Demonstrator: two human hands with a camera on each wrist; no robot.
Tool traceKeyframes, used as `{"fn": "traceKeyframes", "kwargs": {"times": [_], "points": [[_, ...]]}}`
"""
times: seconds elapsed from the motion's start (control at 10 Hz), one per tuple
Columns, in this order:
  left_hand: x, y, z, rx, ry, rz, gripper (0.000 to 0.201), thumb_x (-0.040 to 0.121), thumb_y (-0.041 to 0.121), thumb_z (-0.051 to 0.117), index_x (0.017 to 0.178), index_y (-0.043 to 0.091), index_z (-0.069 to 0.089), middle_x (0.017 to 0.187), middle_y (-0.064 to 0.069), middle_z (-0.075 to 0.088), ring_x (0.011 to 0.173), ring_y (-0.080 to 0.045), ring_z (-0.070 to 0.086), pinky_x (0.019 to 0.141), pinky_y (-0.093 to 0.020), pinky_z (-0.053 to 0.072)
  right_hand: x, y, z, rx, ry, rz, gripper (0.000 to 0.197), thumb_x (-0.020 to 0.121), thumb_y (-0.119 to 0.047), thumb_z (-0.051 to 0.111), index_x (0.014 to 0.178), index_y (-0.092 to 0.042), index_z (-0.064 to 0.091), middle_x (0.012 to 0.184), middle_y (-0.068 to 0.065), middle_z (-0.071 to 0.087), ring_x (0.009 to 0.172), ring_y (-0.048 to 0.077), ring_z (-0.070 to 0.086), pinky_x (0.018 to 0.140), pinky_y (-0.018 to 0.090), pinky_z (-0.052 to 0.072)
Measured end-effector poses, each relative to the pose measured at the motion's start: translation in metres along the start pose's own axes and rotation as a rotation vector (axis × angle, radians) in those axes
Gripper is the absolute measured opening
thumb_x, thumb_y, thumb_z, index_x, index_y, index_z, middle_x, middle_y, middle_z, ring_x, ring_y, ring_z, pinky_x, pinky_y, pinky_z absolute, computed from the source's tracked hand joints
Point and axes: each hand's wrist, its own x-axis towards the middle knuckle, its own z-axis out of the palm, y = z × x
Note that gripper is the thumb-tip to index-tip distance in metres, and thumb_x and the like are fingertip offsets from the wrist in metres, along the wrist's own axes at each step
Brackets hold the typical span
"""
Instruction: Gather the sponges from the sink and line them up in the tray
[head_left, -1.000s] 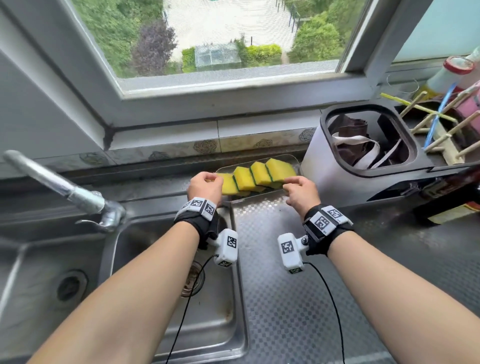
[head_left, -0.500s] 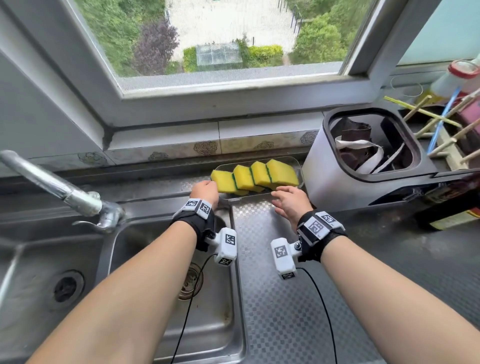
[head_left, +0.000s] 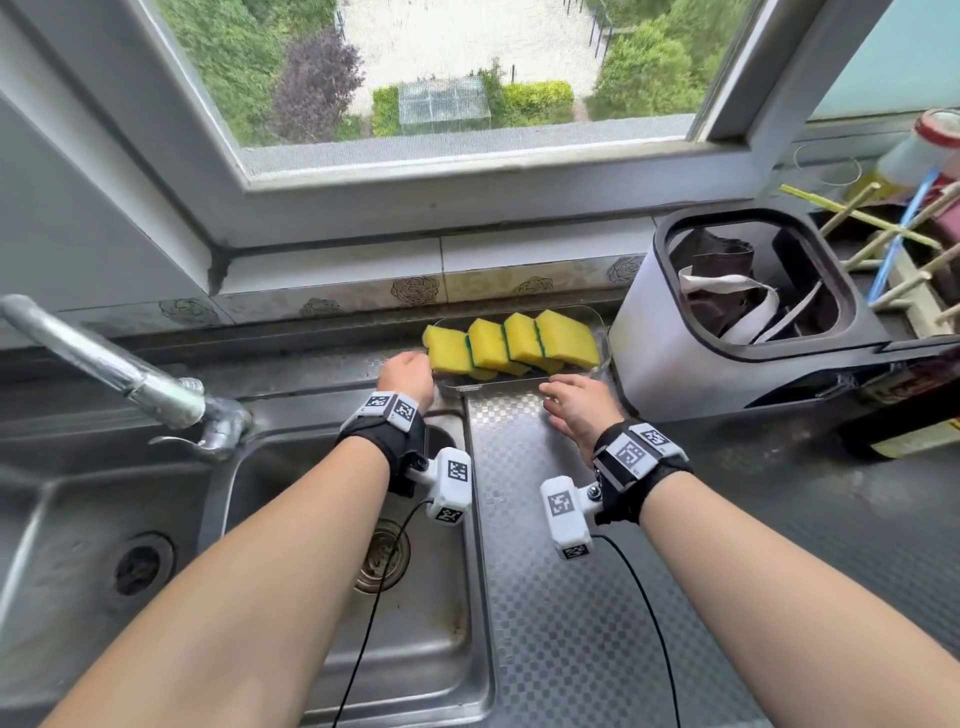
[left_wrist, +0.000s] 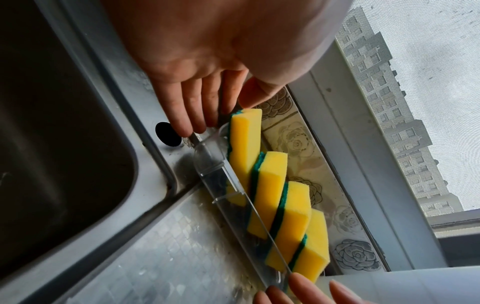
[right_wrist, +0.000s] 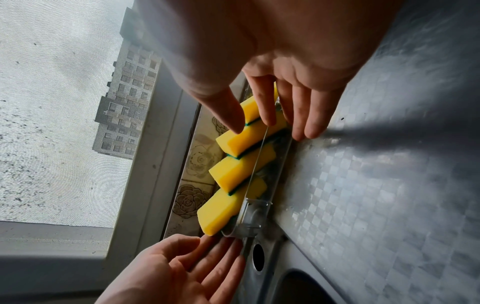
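Note:
Several yellow sponges (head_left: 511, 345) with green backs lean on each other in a row inside a clear plastic tray (head_left: 519, 383) at the back of the counter, under the window. My left hand (head_left: 408, 375) is at the tray's left end, its straight fingers (left_wrist: 193, 117) touching the end wall and the thumb against the leftmost sponge (left_wrist: 245, 144). At the right end is my right hand (head_left: 571, 400), fingers (right_wrist: 309, 123) straight along the tray's front wall (right_wrist: 259, 205) and thumb resting on a sponge (right_wrist: 241, 142). Neither hand grips anything.
The steel sink basin (head_left: 426, 597) lies below my left arm, with the faucet (head_left: 119, 374) to the left. A white bin (head_left: 727, 332) stands close against the tray's right end, with a drying rack (head_left: 909, 249) beyond it. The patterned steel counter (head_left: 571, 597) runs toward me.
Both hands have drawn back a little toward me from the tray's ends. The row of sponges now shows fully and stays in place.

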Motion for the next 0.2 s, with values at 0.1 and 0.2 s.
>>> {"fn": "traceKeyframes", "kwargs": {"times": [0.1,0.2], "points": [[-0.004,-0.0042,-0.0065,-0.037,0.018,0.026,0.038,0.086,0.017,0.049,0.119,0.003,0.063,0.128,-0.019,0.062,0.117,-0.035,0.06,0.1,-0.045,0.051,-0.0014,0.0021,-0.001,0.016,0.011,0.021,0.01,0.087,-0.009,0.058,0.098,-0.01,0.059,0.072,0.005,0.052,0.061,0.013,0.045,0.059,0.024,0.037],[-0.0075,-0.0082,-0.0161,-0.093,0.053,0.034,0.041,0.081,0.026,0.053,0.119,0.012,0.064,0.126,-0.013,0.065,0.117,-0.031,0.061,0.102,-0.047,0.049,-0.0066,0.0031,0.0009,0.008,0.017,0.006,0.013,0.088,-0.011,0.058,0.1,-0.01,0.058,0.071,0.004,0.051,0.061,0.014,0.045,0.058,0.024,0.035]]}}
